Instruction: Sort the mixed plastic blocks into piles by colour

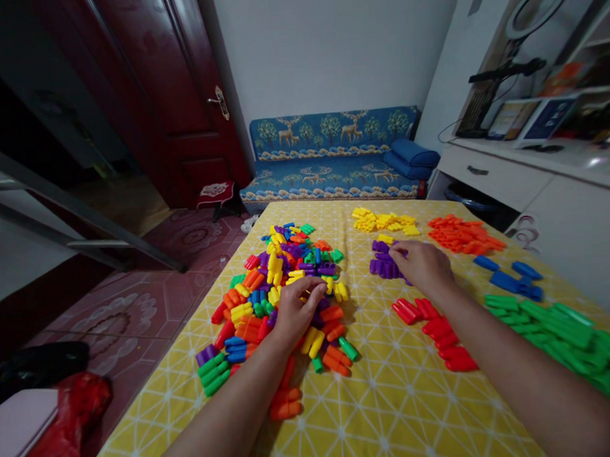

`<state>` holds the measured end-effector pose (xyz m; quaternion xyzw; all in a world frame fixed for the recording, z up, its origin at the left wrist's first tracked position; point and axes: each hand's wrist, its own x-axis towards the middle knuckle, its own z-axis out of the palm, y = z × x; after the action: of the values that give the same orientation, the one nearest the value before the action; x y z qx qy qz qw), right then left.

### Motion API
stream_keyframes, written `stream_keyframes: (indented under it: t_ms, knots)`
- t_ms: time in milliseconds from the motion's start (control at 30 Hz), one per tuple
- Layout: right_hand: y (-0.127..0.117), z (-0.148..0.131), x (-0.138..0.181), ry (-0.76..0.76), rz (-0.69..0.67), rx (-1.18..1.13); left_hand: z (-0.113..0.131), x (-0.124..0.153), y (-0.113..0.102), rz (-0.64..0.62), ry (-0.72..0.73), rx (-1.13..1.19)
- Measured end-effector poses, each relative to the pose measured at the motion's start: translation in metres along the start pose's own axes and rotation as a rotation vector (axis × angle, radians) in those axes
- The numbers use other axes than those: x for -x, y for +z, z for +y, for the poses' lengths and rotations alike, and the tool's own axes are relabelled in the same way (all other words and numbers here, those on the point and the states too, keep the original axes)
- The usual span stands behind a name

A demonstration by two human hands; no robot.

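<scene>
My left hand (pixel 298 309) is low over a heap of mixed-colour plastic building blocks (pixel 251 330) on the left of the table. Its fingers are curved, with a small gap between thumb and forefinger and no block visible there. My right hand (pixel 426 265) is farther off, at a small group of purple blocks (pixel 382 268). Its thumb and fingertips are closed at a purple block on that group's near right side, partly hidden by the fingers. The blocks look like joined, ribbed tubes.
Sorted by colour lie yellow blocks (pixel 380 220), orange blocks (pixel 465 235), blue blocks (pixel 516 284), red blocks (pixel 439 333) and green blocks (pixel 556 334). A yellow patterned cloth (pixel 378 418) covers the table. Behind are a blue sofa (pixel 327 166) and, to the right, a white cabinet (pixel 511 176).
</scene>
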<state>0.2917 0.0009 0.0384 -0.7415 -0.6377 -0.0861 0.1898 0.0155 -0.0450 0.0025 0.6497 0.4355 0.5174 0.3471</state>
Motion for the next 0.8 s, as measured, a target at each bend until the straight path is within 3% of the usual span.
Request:
stream_keyframes:
  t_ms: [233, 467, 600, 800]
  knots:
    - [0.02, 0.002, -0.088, -0.035, -0.263, 0.227, -0.002, 0.0, -0.002, -0.039, 0.03, -0.112]
    - [0.045, 0.008, -0.124, -0.04, -0.41, 0.261, -0.001, 0.001, -0.003, -0.056, 0.007, -0.128]
    - [0.053, 0.011, -0.135, -0.074, -0.424, 0.255, 0.001, 0.001, -0.003, -0.067, 0.004, -0.117]
    - [0.068, 0.014, -0.145, -0.166, -0.33, 0.24, 0.001, 0.0, -0.002, -0.071, -0.004, -0.096]
